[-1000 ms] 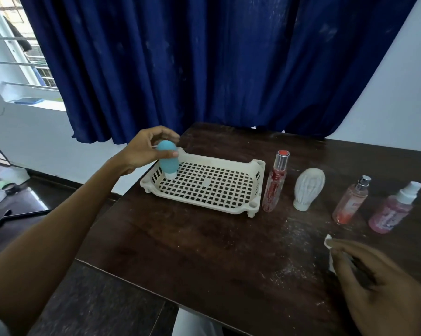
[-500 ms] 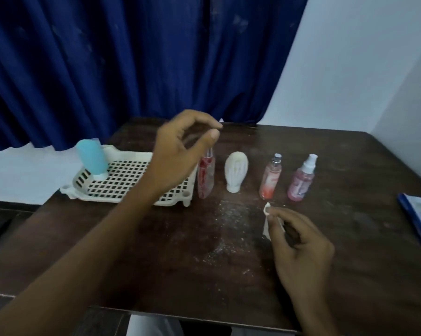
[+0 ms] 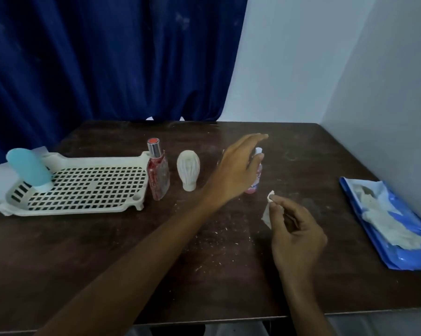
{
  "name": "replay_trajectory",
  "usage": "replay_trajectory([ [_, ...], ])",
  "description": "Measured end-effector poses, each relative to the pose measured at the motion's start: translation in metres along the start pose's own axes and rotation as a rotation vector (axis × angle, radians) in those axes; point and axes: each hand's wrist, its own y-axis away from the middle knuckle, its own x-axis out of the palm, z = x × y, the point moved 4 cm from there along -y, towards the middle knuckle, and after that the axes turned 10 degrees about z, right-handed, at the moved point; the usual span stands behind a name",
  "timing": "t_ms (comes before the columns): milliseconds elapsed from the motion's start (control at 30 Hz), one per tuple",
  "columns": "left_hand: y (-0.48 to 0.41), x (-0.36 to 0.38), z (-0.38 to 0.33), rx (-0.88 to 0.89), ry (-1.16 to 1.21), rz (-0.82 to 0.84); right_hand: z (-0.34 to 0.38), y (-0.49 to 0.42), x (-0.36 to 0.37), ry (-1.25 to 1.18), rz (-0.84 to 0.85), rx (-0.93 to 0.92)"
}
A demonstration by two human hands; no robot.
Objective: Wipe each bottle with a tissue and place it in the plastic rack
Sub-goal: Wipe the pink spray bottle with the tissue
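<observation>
left hand over the pink spray bottle, right hand pinching the tissue

the person's left hand [image 3: 236,170] is stretched out over the middle of the dark wooden desk [image 3: 107,251], fingers straight and spread, holding nothing. it hangs above a pink clear spray bottle with a white nozzle [image 3: 257,179], the thumb close to the bottle's neck; whether it touches cannot be told. the hand covers most of that bottle.

the right hand [image 3: 294,229], nearer the front edge, pinches a small crumpled white tissue [image 3: 267,209] between thumb and fingertips, raised just off the desk.

a cream slotted plastic rack [image 3: 69,209] lies at the desk's left edge. a light blue rounded plastic bottle [image 3: 29,169] stands cap down in its far left corner, tilted a little. just beside the rack's right end stands a red speckled glass bottle with a silver collar [image 3: 158,175], upright. next to it, between that bottle and the left hand, stands a white ribbed bulb-shaped bottle [image 3: 188,169], cap down.

at the right edge lies a blue plastic packet with white tissues on top [image 3: 398,253]. a dark blue curtain [image 3: 107,57] hangs behind the desk's far edge
</observation>
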Motion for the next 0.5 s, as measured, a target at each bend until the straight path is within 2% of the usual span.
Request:
replay_trajectory([
  [133, -0.006, 0.013, 0.008, -0.088, -0.013, 0.027, -0.002, 0.000, 0.000, 0.018, -0.012, -0.024],
  [367, -0.007, 0.016, 0.009, -0.118, 0.038, -0.060, -0.001, 0.001, -0.004, 0.004, -0.029, -0.017],
  [500, -0.002, 0.011, 0.007, -0.110, 0.114, -0.036, 0.000, 0.002, -0.006, 0.001, -0.086, -0.011],
])
